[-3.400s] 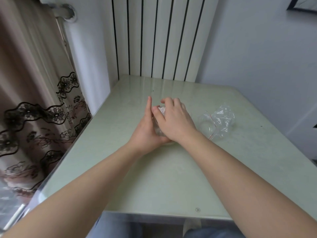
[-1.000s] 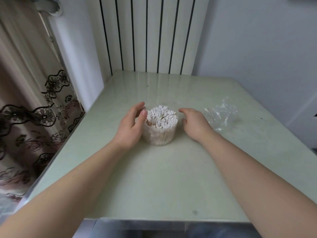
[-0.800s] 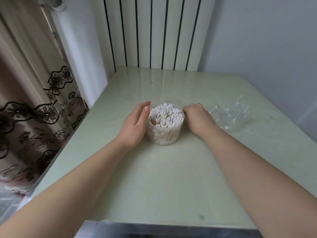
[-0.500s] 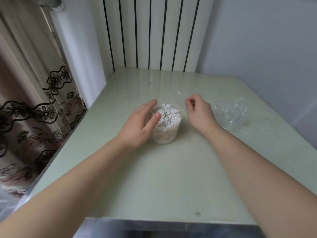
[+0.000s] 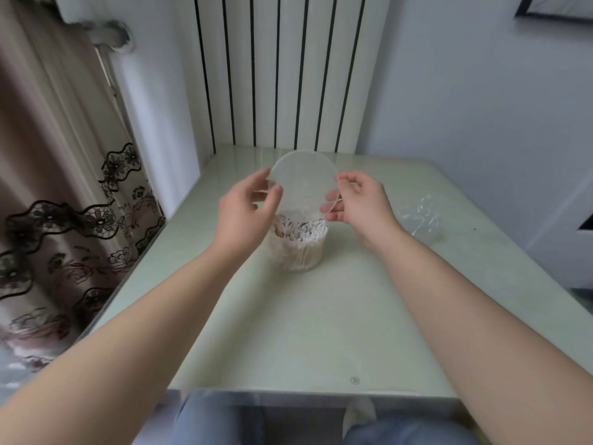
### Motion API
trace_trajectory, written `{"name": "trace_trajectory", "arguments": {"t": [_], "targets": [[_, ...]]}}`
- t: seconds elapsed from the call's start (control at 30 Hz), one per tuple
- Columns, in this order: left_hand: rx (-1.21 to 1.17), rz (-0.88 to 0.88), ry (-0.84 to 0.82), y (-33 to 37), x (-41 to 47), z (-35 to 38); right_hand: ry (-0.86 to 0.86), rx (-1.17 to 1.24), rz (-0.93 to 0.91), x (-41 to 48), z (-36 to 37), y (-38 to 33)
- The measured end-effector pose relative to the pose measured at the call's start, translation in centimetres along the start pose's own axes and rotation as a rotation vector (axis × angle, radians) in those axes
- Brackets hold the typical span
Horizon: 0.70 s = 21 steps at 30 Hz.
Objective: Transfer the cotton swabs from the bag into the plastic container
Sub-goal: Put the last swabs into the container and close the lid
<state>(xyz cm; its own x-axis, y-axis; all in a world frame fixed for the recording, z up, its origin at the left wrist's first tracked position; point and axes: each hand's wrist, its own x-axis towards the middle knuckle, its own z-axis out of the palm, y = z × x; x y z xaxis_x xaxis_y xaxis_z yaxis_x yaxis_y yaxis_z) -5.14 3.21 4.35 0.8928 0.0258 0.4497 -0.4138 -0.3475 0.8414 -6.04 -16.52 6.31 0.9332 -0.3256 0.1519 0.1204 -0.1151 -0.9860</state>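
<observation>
A round clear plastic container (image 5: pixel 303 252) stands mid-table, packed with upright cotton swabs (image 5: pixel 301 227), white tips showing. Above it, a translucent round lid (image 5: pixel 303 179) is held upright between both hands. My left hand (image 5: pixel 245 213) pinches the lid's left edge with thumb and fingers. My right hand (image 5: pixel 359 200) pinches its right edge. The empty clear bag (image 5: pixel 418 213) with a red zip line lies crumpled to the right of the container.
The pale green table (image 5: pixel 305 332) sits in a corner, with a white striped radiator (image 5: pixel 279 69) behind, a wall on the right and a lace curtain (image 5: pixel 57 194) on the left. The near table edge runs along the bottom of the view.
Both hands left the container's sides and rose above it. They now hold a round lid upright between them; no lid showed before. The camera tilted upward.
</observation>
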Motion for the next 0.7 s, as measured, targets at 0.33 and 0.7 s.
{"name": "trace_trajectory", "arguments": {"t": [0.33,0.7], "targets": [[0.121,-0.309,-0.053,-0.9,0.4,-0.8,0.095,-0.608,-0.047,-0.8,0.5,2.0],[0.072,-0.313,-0.108,-2.3,0.9,0.3,0.096,-0.64,-0.028,0.6,1.0,3.9]]}}
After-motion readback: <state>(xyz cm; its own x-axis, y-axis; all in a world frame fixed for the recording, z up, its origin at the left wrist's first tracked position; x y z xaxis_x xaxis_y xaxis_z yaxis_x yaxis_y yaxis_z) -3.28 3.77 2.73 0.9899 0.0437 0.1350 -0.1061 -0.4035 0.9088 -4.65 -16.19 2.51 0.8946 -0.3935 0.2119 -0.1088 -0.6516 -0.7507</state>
